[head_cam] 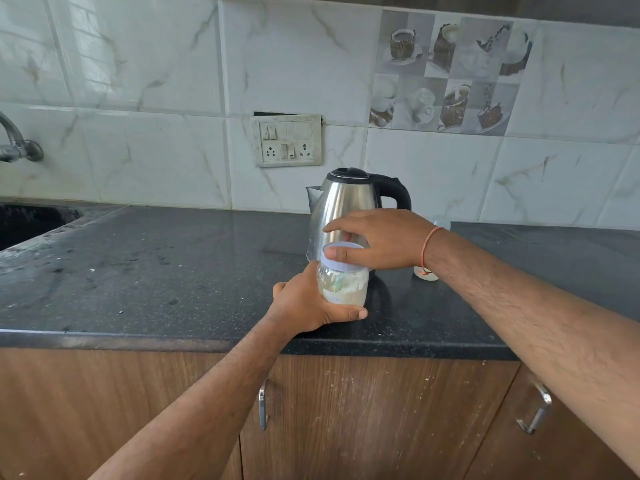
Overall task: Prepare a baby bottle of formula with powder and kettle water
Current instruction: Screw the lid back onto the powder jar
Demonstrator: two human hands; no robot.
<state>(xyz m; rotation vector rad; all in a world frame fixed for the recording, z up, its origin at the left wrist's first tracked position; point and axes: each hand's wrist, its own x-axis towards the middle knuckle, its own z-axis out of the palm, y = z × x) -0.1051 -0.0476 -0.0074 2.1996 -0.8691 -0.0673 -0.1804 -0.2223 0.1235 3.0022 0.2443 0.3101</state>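
1. Cabinet doors (381,410) of brown wood fill the bottom of the view, with metal handles (263,405).
2. Above them runs the front edge of a dark speckled counter (156,271).
3. The left hand (304,304) grasps a clear jar (343,284) near that front edge, fingers wrapped round the jar's lower body and the thumb lying along its base on the near side.
4. The jar stands upright on the counter and holds pale powder with something greenish in it.
5. The right hand (377,240) grips the jar's pale lid (341,259) from above, thumb across the lid's near side and forefinger stretched out over its far side.
6. An orange thread (429,247) circles the right wrist.
7. Just behind the jar stands a steel kettle (346,199) with a black lid and handle; its spout points left.
8. To the kettle's right a small white item (426,273) shows under the right wrist and another pale item (441,222) shows behind it; neither can be made out.
9. A sink (31,221) sits at the far left, with a tap (15,143) above it.
10. A switchboard (286,141) is set into the marble-tiled wall (156,81) behind the kettle.
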